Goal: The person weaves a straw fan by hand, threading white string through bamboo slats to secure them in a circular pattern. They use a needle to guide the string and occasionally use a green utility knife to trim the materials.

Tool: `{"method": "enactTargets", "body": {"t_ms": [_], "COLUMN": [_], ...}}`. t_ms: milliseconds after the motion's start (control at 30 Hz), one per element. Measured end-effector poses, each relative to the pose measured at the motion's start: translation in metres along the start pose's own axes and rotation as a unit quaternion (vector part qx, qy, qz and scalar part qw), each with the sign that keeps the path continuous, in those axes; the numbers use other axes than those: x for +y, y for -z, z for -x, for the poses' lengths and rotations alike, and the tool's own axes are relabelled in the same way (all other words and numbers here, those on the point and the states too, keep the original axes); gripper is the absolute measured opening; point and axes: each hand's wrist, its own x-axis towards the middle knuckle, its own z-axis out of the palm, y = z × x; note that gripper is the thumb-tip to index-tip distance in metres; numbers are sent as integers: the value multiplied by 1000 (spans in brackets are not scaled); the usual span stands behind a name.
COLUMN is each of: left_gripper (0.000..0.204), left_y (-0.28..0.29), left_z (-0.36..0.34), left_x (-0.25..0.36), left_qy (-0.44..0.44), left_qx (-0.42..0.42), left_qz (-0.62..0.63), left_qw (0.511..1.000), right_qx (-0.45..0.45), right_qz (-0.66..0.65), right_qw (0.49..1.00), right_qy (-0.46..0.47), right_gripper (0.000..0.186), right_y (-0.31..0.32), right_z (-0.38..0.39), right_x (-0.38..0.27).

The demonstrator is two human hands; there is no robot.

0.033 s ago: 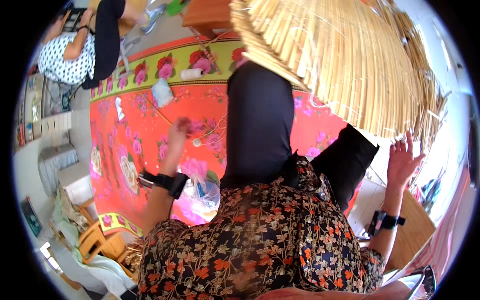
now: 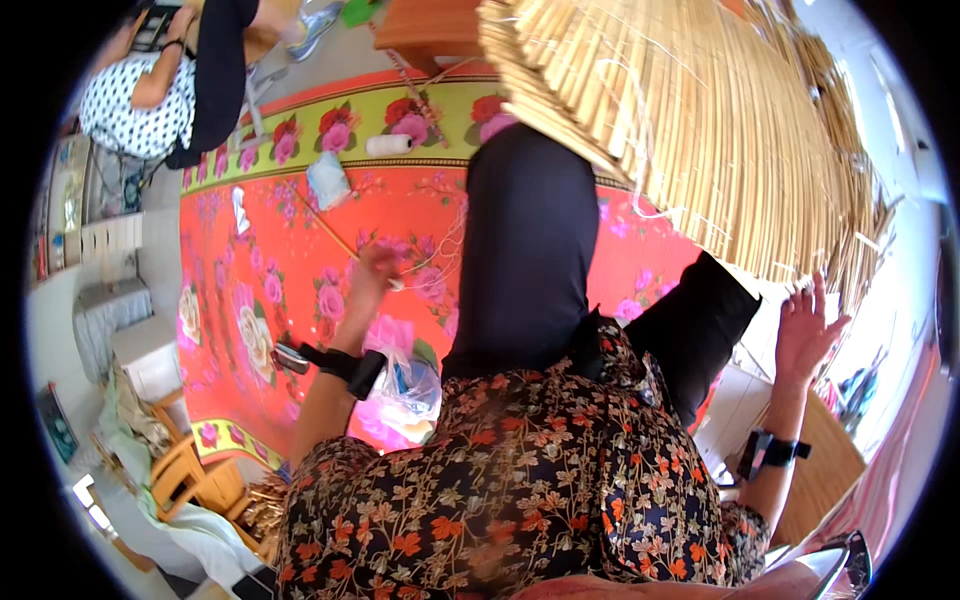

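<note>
My left hand (image 2: 374,270) is over the red flowered mat (image 2: 225,330), its fingers blurred. Close beside its fingers is a small pale ball of thread (image 2: 397,285), with loose white strands trailing to the right. A sheet of straw stalks bound side by side (image 2: 690,130) slopes over my knees, with white string (image 2: 640,110) lying across it. At the sheet's near right edge, my right hand (image 2: 803,335) is open with its fingers stretched up. Its fingertips come up to the stalk ends; whether they touch them I cannot tell.
On the mat lie a white thread spool (image 2: 388,145), a pale blue packet (image 2: 327,181), a thin stick (image 2: 335,235) and a clear plastic bag (image 2: 412,388). Another person in a dotted top (image 2: 140,105) sits far left. A wooden stool (image 2: 430,30) stands ahead, a wooden chair (image 2: 180,475) lower left.
My left hand has come slightly nearer to the small ball of thread. The view has shifted a little; my right hand stays by the straw edge.
</note>
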Motion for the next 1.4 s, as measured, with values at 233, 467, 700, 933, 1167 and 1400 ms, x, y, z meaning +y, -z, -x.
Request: {"method": "enactTargets", "body": {"t_ms": [233,467,700,933,1167,1400], "left_gripper": [37,22,22,21,20,32], "left_y": [-84,-131,-151,-152,-130,-83], "left_z": [77,107,136,212,168,63], "left_x": [-152,-248,-237,-285,-310,-226], "left_qy": [2,-29,121,200,224,225], "left_qx": [-114,-239,-239,-246,-152,57], "left_qz": [-284,-51,50,49,37,108], "left_qw": [952,969,962,947,962,967], "right_qx": [162,158,199,234,189,203], "right_qz": [35,42,105,145,153,154], "right_qw": [982,980,966,952,959,958], "right_qy": [-86,-109,-124,-134,-148,-132], "right_gripper": [54,27,22,22,23,23], "right_y": [-12,-8,-15,-20,-12,-6], "right_z": [8,-8,-20,-21,-28,-19], "right_x": [-3,-2,-13,-18,-19,-17]}}
